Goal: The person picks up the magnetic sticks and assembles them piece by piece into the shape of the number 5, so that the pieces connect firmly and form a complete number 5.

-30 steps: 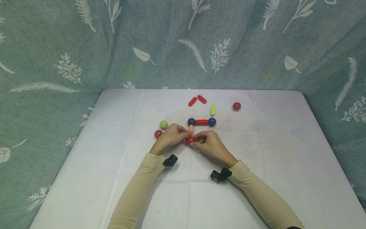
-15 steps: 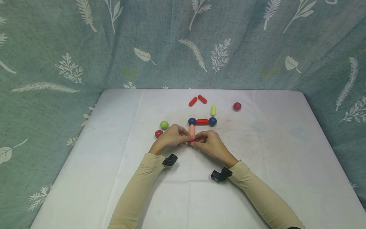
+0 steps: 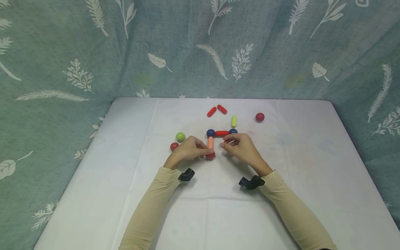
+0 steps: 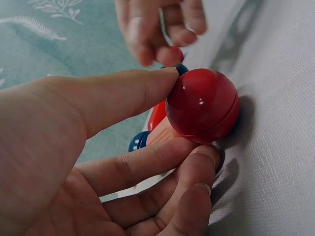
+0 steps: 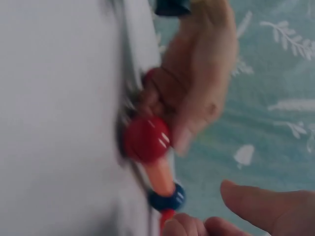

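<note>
One red ball (image 3: 210,156), mid-frame in the head view, is pinched by the left hand (image 3: 193,148), the nearer one. Its peach stick (image 3: 210,142) points up the frame. The right hand (image 3: 242,148), just right of them, has thumb and fingers apart.

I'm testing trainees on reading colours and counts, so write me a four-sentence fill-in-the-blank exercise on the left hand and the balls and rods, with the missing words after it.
1. The left hand holds a ____ ball.
2. A peach rod links that ball to a ____ ball.
3. On the person's left, beside a loose red ball, lies a loose ____ ball.
4. At the table's far side, the loose red rods number ____.

Missing words: red; blue; green; two.
</note>
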{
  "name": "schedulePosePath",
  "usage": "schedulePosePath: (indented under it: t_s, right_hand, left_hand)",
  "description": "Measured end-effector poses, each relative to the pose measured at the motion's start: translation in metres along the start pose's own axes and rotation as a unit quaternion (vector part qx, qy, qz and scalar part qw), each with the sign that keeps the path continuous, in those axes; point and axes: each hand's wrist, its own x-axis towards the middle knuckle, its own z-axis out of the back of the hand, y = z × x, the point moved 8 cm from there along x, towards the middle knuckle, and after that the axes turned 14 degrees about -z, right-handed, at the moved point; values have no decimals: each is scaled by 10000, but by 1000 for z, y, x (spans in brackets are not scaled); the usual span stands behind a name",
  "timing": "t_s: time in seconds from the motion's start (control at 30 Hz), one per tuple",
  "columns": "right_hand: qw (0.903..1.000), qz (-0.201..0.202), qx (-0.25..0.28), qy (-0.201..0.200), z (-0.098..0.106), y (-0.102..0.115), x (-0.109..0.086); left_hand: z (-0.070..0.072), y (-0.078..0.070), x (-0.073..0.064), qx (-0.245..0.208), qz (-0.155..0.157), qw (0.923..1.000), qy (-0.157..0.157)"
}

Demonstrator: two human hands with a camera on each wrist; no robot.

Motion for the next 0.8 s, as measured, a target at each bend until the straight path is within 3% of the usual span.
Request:
schedulePosePath:
  t_s: [0.13, 0.43, 0.6, 0.8]
  right_hand:
    - [9996, -88, 145, -216, 24, 2, 4]
    - [9965, 166, 24, -820, 69, 7, 14]
    - [9938, 285, 1, -1078, 83, 5, 21]
    - [9925, 34, -9, -1225, 92, -2, 34]
  left_hand:
    - [1, 0, 0, 50, 103, 9999, -12]
    - [0, 2, 1, 30, 137, 9999, 4]
    - [-2, 3, 1, 31, 80, 10000, 39]
    - [-2, 2, 1, 58, 52, 10000, 47]
